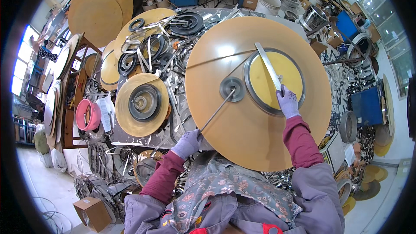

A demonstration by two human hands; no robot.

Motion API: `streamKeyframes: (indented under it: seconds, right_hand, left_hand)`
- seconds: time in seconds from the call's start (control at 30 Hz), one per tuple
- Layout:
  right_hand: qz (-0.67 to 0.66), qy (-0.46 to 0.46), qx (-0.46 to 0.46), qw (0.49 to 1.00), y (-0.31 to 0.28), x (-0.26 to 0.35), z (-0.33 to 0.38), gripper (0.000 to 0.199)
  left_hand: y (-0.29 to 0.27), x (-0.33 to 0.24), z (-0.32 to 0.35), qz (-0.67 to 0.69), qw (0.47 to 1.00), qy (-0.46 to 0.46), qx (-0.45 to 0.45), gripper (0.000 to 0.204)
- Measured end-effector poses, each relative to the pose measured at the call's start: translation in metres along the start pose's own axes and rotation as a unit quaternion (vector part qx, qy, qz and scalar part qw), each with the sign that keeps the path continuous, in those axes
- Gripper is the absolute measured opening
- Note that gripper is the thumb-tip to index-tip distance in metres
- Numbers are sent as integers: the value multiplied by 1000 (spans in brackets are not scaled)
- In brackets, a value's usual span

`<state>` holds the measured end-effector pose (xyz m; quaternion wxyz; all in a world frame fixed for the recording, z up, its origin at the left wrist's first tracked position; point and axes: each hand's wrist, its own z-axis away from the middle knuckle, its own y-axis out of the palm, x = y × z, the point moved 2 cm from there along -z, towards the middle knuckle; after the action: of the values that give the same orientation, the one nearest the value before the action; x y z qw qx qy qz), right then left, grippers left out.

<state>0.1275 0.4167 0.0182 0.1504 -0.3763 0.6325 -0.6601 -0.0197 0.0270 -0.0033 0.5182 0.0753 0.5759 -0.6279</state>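
A big tan metal disc [260,147] lies in front of me with a dark-rimmed ring [250,91] on its right half. The ring surrounds a yellow round face [264,76]. My right hand [289,102] is closed round the near end of a flat silver metal bar [268,63], which slants across the ring and carries a small knob. At the disc's lower left edge, my left hand [187,143] grips a thin metal rod [216,112]. The rod's far end meets the middle of a small grey round plate [225,89] on the disc; its exact contact is unclear.
Left of the big disc, a smaller brass-coloured disc [125,119] bears stacked dark rings [149,112]. A pink basin [82,123] stands further left. Metal strips and scraps [173,67] litter the tabletop. Cardboard box [93,212] sits on the floor at lower left.
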Motion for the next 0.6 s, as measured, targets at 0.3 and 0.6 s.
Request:
streamKeyframes:
  seconds: [0.3,0.6]
  right_hand:
    - [-12,19,18,1000,0,-1,-2,38]
    - [-18,13,12,1000,1,-1,-1,37]
  left_hand:
    - [-1,-3,1,-8,1000,-9,10,20]
    - [4,-4,1,7,1000,8,10,19]
